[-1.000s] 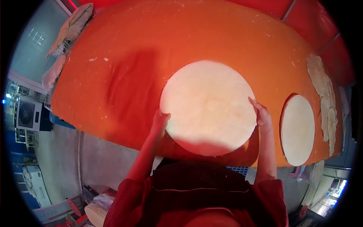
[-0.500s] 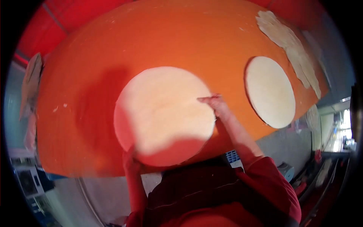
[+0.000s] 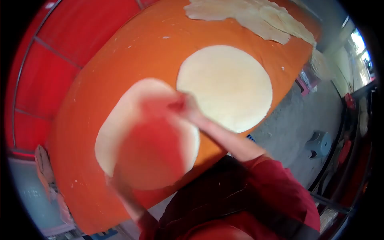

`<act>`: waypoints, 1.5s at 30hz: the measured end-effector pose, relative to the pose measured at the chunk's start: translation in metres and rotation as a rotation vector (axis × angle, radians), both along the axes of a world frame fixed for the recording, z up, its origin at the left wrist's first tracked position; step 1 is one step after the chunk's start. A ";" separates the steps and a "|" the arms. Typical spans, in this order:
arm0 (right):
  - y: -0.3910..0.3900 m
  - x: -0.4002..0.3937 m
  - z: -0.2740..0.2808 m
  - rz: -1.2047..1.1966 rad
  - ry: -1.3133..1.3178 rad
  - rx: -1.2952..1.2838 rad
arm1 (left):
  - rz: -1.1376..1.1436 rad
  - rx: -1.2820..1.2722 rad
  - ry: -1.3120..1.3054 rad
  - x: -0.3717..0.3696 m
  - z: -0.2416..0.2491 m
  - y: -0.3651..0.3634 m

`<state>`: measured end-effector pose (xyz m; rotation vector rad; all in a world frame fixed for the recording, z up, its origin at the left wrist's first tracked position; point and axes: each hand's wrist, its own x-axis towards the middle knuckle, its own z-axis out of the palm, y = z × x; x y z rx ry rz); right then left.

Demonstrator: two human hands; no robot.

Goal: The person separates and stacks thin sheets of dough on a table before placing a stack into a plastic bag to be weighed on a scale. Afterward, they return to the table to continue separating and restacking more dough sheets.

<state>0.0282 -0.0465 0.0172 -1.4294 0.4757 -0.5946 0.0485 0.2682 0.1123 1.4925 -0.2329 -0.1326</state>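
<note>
A round, pale sheet of rolled dough (image 3: 109, 138) lies in front of me on the orange tabletop (image 3: 92, 96), its lower part in dark reddish shadow. My right hand (image 3: 187, 107) is over its upper right edge, fingers pointing left across the dough; motion blur hides whether they grip it. At the lower left edge my left hand (image 3: 117, 182) touches the sheet, its fingers dark and smeared. The sheet's upper left side looks rather straight. Close on the right is a second flat dough round (image 3: 226, 86), just beyond my right forearm.
Overlapping thin, wrinkled dough sheets (image 3: 256, 18) lie along the table's far right edge. Red panels (image 3: 48, 76) border the left side. A grey-blue stool (image 3: 319, 144) stands on the floor to the right. Folded brown material (image 3: 45, 166) is beyond the left edge.
My view has turned to the right, so the second round and the thin sheets appear nearer the middle. The near dough looks less circular, and my right hand is farther in over it.
</note>
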 end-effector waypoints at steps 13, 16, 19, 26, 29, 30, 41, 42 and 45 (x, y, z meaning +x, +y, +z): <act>-0.312 -0.180 -0.028 -0.300 0.217 0.186 | -0.295 -0.145 0.660 -0.067 -0.123 -0.270; -0.309 -0.185 0.000 -0.191 0.305 0.305 | -0.333 -0.077 0.692 -0.076 -0.103 -0.268; -0.310 -0.183 -0.010 -0.162 0.256 0.232 | -0.340 -0.048 0.698 -0.082 -0.076 -0.274; -0.295 -0.185 0.003 -0.162 0.396 -0.056 | -0.412 0.426 0.400 -0.043 -0.102 -0.246; -0.303 -0.193 0.014 -0.143 0.518 -0.156 | -0.327 0.431 0.131 -0.006 -0.133 -0.239; -0.305 -0.194 0.015 -0.145 0.538 -0.097 | -0.266 0.359 0.076 0.007 -0.140 -0.238; -0.330 -0.175 0.011 -0.055 0.588 0.221 | -0.250 0.481 0.667 0.061 -0.103 -0.322; -0.333 -0.172 0.007 -0.073 0.634 0.236 | -0.364 0.420 0.721 0.082 -0.126 -0.312; -0.332 -0.173 0.010 0.016 0.623 0.218 | -0.306 0.526 0.707 0.099 -0.142 -0.306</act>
